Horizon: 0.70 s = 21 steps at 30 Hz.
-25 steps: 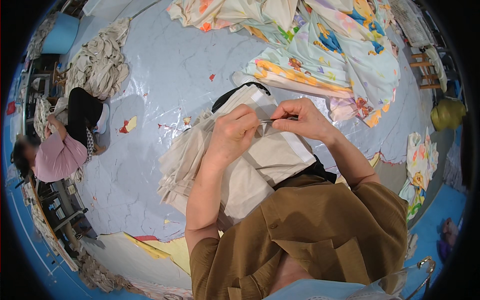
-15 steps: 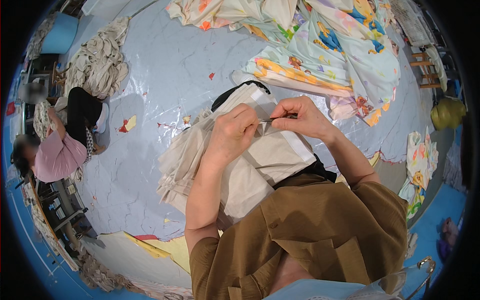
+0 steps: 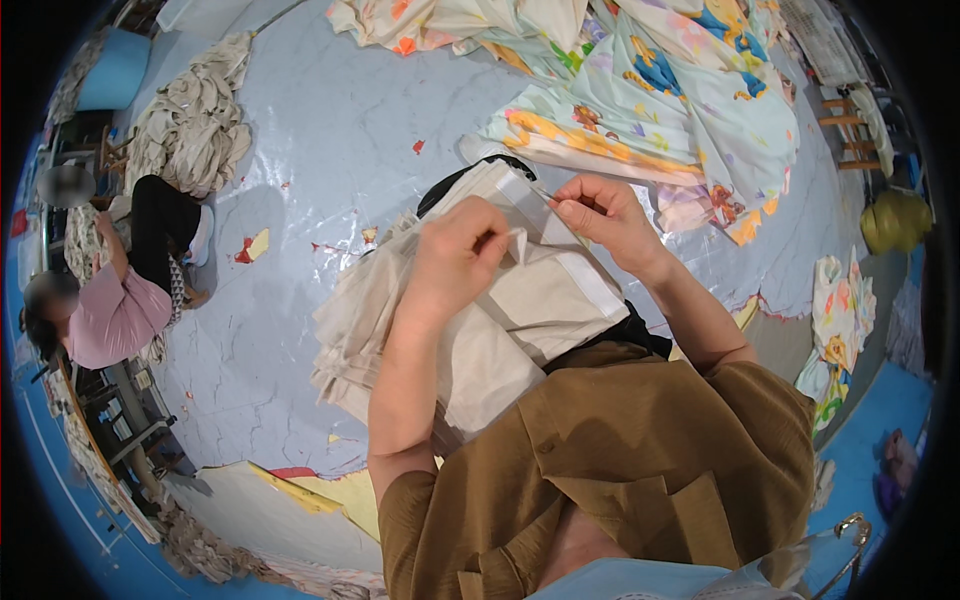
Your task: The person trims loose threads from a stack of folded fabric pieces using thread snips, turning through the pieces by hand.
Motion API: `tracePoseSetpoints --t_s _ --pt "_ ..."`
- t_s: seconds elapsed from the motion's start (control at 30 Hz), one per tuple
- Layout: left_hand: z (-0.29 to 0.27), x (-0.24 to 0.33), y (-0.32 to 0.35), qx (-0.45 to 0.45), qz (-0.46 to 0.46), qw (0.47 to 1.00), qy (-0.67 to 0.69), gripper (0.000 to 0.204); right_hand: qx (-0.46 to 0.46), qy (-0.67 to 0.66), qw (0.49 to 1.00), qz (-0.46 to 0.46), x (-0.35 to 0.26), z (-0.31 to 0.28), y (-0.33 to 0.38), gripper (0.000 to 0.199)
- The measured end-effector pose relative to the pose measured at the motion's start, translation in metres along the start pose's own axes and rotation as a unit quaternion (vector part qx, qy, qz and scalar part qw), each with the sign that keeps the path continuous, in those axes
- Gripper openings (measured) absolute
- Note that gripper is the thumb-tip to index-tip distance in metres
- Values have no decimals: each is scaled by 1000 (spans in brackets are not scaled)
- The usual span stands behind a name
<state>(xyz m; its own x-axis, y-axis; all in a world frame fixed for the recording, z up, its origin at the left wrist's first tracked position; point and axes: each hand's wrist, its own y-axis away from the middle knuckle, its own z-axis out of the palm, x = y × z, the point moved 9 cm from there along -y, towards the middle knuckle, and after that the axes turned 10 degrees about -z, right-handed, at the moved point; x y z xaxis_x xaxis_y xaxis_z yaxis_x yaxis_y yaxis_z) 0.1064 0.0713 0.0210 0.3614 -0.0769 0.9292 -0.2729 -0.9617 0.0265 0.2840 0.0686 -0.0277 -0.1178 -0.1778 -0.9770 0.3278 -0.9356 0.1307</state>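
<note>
A stack of folded beige cloth (image 3: 480,380) with white strips along its edge lies over my lap. My left hand (image 3: 455,258) is closed above it, its fingers curled by a small raised fold of the cloth; the fingertips pinch the edge of that fold. To the right, my right hand (image 3: 615,225) is lifted a little off the cloth, thumb and forefinger pinched together. A thin dark tip shows at those fingertips, too small to name. Black fabric (image 3: 470,183) peeks out beyond and below the stack.
Printed, colourful cloth (image 3: 620,130) is heaped on the grey floor ahead. A pile of beige fabric (image 3: 195,120) lies at the far left, close to a seated person in a pink top (image 3: 120,310). A yellow-green bundle (image 3: 895,222) sits at the right.
My right hand has drawn slightly up and right, away from my left hand. The gap between them has widened, and the cloth fold by my left fingertips shows more.
</note>
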Motion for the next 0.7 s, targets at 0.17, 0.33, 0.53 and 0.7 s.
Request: tracePoseSetpoints --t_s 0.17,0.33,0.53,0.7 --pt "-16 -9 0 12 -109 978 180 7 -115 148 982 29 -3 20 30 39" --pt "-51 12 12 -6 -153 970 190 7 -128 322 934 -83 -25 16 61 29" --pt "-90 17 34 22 -112 972 208 10 -61 266 961 -37 -38 19 85 17" --pt "-105 17 54 71 -81 960 257 8 -12 203 977 -63 -65 32 106 15"
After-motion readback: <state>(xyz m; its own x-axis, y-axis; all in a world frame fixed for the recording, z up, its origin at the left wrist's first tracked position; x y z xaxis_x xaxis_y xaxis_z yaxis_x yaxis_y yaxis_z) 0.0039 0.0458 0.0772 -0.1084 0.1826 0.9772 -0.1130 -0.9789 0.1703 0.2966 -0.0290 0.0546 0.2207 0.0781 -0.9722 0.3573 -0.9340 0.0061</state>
